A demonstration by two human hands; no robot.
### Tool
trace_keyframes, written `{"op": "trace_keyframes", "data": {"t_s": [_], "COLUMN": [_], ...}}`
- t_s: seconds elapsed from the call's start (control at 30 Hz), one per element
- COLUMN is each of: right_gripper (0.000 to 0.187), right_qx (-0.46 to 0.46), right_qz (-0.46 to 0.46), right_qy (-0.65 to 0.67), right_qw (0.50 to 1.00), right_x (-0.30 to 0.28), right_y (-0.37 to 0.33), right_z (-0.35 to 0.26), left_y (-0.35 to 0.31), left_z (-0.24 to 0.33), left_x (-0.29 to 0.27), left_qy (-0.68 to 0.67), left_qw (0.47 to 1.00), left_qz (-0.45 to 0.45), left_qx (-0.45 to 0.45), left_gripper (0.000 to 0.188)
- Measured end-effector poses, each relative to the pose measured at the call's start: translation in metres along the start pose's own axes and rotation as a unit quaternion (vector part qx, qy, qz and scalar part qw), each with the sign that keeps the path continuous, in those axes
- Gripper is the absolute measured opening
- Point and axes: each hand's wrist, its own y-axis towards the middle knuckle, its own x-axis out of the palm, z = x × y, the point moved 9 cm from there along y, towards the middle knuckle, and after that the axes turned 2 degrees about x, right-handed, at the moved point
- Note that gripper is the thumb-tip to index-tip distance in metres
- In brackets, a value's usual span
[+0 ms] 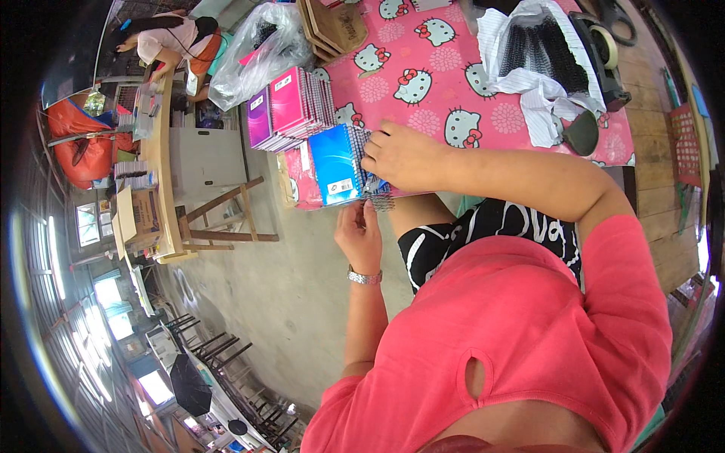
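Observation:
A stack of blue notebooks (pixel 330 162) with wire bindings lies at the near left corner of the table. My right hand (pixel 400 156) is at the bound side of this stack, its fingers curled down; what is under the fingertips is hidden. Below the table edge, my left hand (pixel 358 237), with a metal watch at the wrist, has thumb and fingers closed on a short dark binding wire (pixel 381 203). Some blue material shows between the two hands, too small to make out. Behind the blue stack stand piles of pink notebooks (pixel 295 100) and purple notebooks (pixel 260 119).
A pink tablecloth (pixel 393 47) with cat faces covers the table. Black binding wires (pixel 538 53) lie on white striped paper at the far right, near a tape dispenser (pixel 606 51). A clear plastic bag (pixel 260 51) and brown boards (pixel 336 30) are far left. Another person sits beyond.

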Motion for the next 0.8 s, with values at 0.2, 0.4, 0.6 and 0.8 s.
{"op": "trace_keyframes", "data": {"t_s": [0.2, 0.4, 0.6, 0.8], "right_gripper": [0.014, 0.013, 0.016, 0.014], "right_qx": [-0.005, 0.041, -0.004, -0.007], "right_qz": [-0.054, -0.119, 0.025, -0.009], "right_qy": [0.004, 0.074, -0.016, -0.015], "right_qw": [0.999, 0.989, 1.000, 1.000], "right_x": [0.006, 0.025, 0.013, 0.015], "right_y": [0.004, 0.001, -0.012, -0.005], "right_z": [-0.002, 0.005, 0.008, 0.004], "left_y": [0.001, -0.004, -0.022, -0.011], "left_z": [0.002, -0.025, -0.040, -0.033], "left_x": [0.001, 0.003, 0.030, 0.033], "left_qy": [-0.007, -0.104, -0.548, -0.417], "left_qw": [1.000, 0.991, 0.774, 0.861], "left_qz": [-0.005, -0.009, -0.008, -0.061], "left_qx": [-0.009, -0.085, -0.318, -0.284], "left_gripper": [0.011, 0.011, 0.012, 0.007]}}
